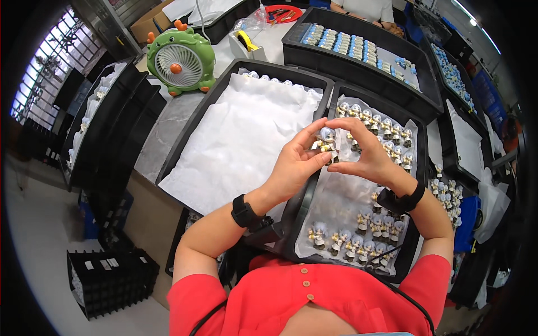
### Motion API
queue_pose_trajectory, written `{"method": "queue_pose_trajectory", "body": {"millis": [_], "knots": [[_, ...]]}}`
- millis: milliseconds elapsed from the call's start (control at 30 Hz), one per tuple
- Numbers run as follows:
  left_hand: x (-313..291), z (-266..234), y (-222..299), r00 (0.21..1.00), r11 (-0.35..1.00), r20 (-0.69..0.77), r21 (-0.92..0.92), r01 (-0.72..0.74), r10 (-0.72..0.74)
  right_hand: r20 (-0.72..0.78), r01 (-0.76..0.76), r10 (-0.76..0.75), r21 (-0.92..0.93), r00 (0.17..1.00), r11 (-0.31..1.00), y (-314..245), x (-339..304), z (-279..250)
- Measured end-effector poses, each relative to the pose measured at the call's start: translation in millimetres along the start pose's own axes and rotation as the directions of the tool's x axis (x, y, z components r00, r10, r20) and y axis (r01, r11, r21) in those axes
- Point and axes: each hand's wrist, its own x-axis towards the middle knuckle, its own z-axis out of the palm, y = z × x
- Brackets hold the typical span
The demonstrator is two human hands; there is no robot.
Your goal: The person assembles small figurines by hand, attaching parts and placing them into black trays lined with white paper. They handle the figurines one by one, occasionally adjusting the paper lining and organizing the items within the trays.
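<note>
A small figurine (327, 138) with pale bluish-white hair, a white and yellow outfit and a dark lower part is held up between my hands. The fingers and thumb of my left hand (297, 162) grip it from the left. My right hand (370, 154) curves round from the right, its index fingertip at the figurine's head and its thumb near the base. Below them is a black tray (291, 246) lined with clear film, where several like figurines (367, 246) stand in rows. To its left, another black tray (196, 120) is covered with white sheet (246, 129).
A green animal-shaped fan (182, 61) and a yellow tape dispenser (246, 45) stand behind the trays. Farther back, a black tray (314, 61) holds rows of blue and white pieces; a person (367, 8) sits beyond. Stacked black trays (106, 123) are at left, and a black crate (112, 283) is on the floor.
</note>
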Motion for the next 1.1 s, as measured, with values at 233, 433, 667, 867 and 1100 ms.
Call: {"method": "queue_pose_trajectory", "body": {"millis": [233, 433, 667, 867, 1100], "knots": [[0, 1, -6, 0.994, 0.979, -0.063, 0.189, -0.075, 0.089, -0.016, 0.058, -0.058, -0.006, 0.998, 0.998, 10, -3, 5], [1, -4, -15, 0.98, 0.88, -0.115, 0.466, -0.092, 0.164, -0.025, 0.001, 0.001, 0.043, 1.0, 0.999, 22, -11, 16], [3, -4, -17, 0.985, 0.893, -0.093, 0.441, -0.088, 0.143, -0.018, -0.117, 0.12, 0.134, 0.993, 0.984, 26, -17, 21], [3, -4, -13, 0.996, 0.976, -0.066, 0.215, -0.036, 0.052, -0.111, -0.028, 0.04, 0.114, 0.993, 0.993, 22, -16, 22], [2, -4, -9, 0.998, 0.998, -0.052, 0.053, 0.036, -0.033, -0.125, -0.025, 0.042, 0.134, 0.991, 0.991, 16, -16, 19]]}}
